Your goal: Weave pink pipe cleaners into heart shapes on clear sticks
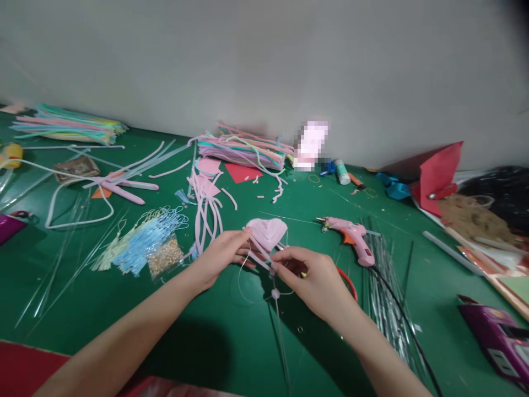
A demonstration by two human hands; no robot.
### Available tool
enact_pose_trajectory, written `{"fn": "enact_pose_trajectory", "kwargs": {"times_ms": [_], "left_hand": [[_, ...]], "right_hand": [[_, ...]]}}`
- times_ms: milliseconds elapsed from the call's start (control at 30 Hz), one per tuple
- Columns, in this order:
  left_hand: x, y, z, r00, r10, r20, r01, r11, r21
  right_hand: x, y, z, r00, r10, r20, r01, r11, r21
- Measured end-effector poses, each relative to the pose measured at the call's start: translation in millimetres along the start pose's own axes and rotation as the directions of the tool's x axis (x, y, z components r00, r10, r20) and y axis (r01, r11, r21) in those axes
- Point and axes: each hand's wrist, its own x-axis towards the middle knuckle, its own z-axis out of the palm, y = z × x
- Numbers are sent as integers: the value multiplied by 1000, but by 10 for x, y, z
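A fuzzy pink heart [268, 232], built from coiled pipe cleaner, is held up over the green table. My left hand [231, 248] grips its left edge between thumb and fingers. My right hand [306, 273] pinches a pale pink pipe cleaner strip [261, 258] just below the heart. Beneath the fingers hangs a clear thin stick [280, 331] with a small pink bead-like piece [275, 294] on it. Loops of thin white string curve around the hands. To the right of the right hand lies a pink hot glue gun [351, 237].
Pipe cleaner bundles [243, 150] lie along the wall. Tassels [142, 242] and a bag of gold beads [164, 257] sit at left. Silvery strips [386, 286] and the glue gun's black cord [407, 322] cross the right side. A purple device [494, 339] stands at far right.
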Motion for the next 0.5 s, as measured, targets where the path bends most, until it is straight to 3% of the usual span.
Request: {"fn": "enact_pose_trajectory", "kwargs": {"times_ms": [167,500], "left_hand": [[7,2,-10,1000,-4,6,4,1000,22],[-2,41,-20,998,-15,55,16,1000,-4]], "right_hand": [[-23,66,-130,999,-38,19,40,997,-67],[254,244,-416,997,48,-52,-34,967,251]]}}
